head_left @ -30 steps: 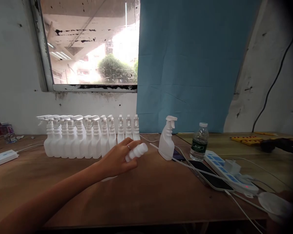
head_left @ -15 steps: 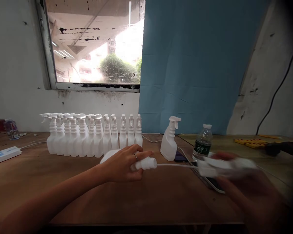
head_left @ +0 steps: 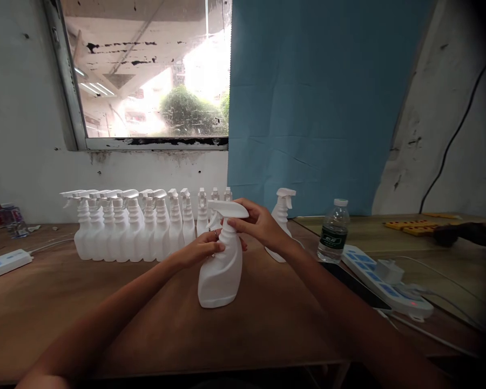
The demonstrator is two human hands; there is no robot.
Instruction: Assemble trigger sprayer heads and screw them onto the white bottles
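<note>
A white spray bottle [head_left: 221, 273] stands nearly upright, slightly tilted, in front of me, with its trigger head [head_left: 228, 209] seated on the neck and the nozzle facing left. My left hand [head_left: 204, 247] is closed round the bottle's upper body and neck, its far fingers hidden behind the plastic. My right hand [head_left: 256, 221] grips the trigger head from the right, thumb on the near side below its top. Behind my right wrist a second spray bottle [head_left: 281, 216] stands on the table, partly covered by that arm.
A row of white spray bottles [head_left: 123, 229] stands at the back left. To the right are a water bottle [head_left: 332, 232], a dark phone [head_left: 354, 284] and a power strip [head_left: 383, 283] with plugs and cables. Another power strip [head_left: 8, 265] lies far left on the wooden table [head_left: 154, 319].
The bottle has gone from lying sideways to standing. My right hand has brought the trigger head with its tube in from the right onto the neck; the tube is now out of sight.
</note>
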